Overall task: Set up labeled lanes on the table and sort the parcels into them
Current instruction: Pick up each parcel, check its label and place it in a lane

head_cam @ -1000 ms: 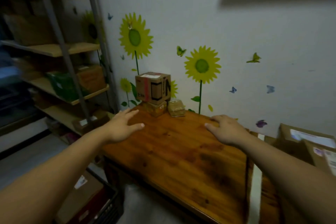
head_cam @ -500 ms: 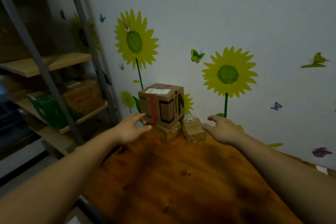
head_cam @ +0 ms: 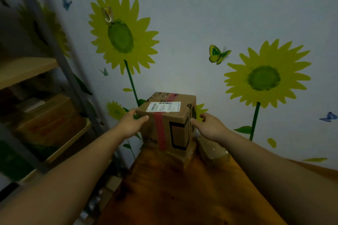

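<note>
A brown cardboard box (head_cam: 170,124) with a white shipping label and red tape stands at the table's far left corner, against the wall. It rests on a smaller flat box (head_cam: 184,156). My left hand (head_cam: 130,124) holds its left front corner, thumb on the front face and fingers on the left side. My right hand (head_cam: 208,126) holds its right edge, fingers along the right side. A small parcel wrapped in clear plastic (head_cam: 213,150) lies just right of the stack, partly behind my right forearm.
The wooden table (head_cam: 182,192) runs toward me from the sunflower-decorated wall. A metal shelf rack (head_cam: 60,56) with cardboard boxes (head_cam: 47,117) stands to the left, with a gap between it and the table's left edge.
I have come closer to the stack. Both hands moved forward from above the tabletop and closed in on the sides of the top box.
</note>
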A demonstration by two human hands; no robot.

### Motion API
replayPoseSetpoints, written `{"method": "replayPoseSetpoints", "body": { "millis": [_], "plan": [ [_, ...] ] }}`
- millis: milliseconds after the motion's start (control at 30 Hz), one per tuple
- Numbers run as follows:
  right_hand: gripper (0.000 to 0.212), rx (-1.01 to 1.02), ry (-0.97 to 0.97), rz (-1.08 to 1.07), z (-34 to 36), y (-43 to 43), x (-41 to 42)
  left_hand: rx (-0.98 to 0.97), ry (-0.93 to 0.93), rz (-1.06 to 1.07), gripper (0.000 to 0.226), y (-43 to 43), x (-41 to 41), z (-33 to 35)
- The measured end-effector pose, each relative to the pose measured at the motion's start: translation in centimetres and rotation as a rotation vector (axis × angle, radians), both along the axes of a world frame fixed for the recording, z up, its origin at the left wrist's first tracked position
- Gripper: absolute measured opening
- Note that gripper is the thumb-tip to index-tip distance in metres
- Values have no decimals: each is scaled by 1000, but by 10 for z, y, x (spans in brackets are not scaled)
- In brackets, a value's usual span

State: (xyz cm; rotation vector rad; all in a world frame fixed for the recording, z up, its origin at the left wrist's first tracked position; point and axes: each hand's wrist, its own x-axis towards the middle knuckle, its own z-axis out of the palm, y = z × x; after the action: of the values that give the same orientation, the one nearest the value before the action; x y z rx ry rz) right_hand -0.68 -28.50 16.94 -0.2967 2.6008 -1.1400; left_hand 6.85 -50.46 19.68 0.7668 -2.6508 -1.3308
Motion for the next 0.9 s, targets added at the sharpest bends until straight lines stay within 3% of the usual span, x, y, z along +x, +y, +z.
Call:
{"method": "replayPoseSetpoints", "body": {
  "millis": [100, 233, 333, 400, 567, 733, 900],
  "plan": [
    [65, -114, -115, -131, -7, -37, -15, 85, 15, 14, 71, -32, -43, -14],
    [62, -181, -169, -189, -18, -70, -29, 279, -40, 25, 75, -62, -80, -31],
    [73, -148, -194, -225, -27, -80, -32, 411, -78, -38, 45, -68, -87, -41],
    [64, -174, -178, -243, -29, -80, -32, 463, -26, -63, 27, -69, -87, -44],
    [48, -353, -86, -260, -20, -58, -10, 488, 176, -107, 54, -67, -75, -44],
    [62, -440, 89, -289, -11, -23, 32, 448, 322, -167, 60, -43, -41, -32],
    [61, -502, 245, -265, 7, 35, 73, 436, 453, -225, 57, 9, 9, -7]
  ]
}}
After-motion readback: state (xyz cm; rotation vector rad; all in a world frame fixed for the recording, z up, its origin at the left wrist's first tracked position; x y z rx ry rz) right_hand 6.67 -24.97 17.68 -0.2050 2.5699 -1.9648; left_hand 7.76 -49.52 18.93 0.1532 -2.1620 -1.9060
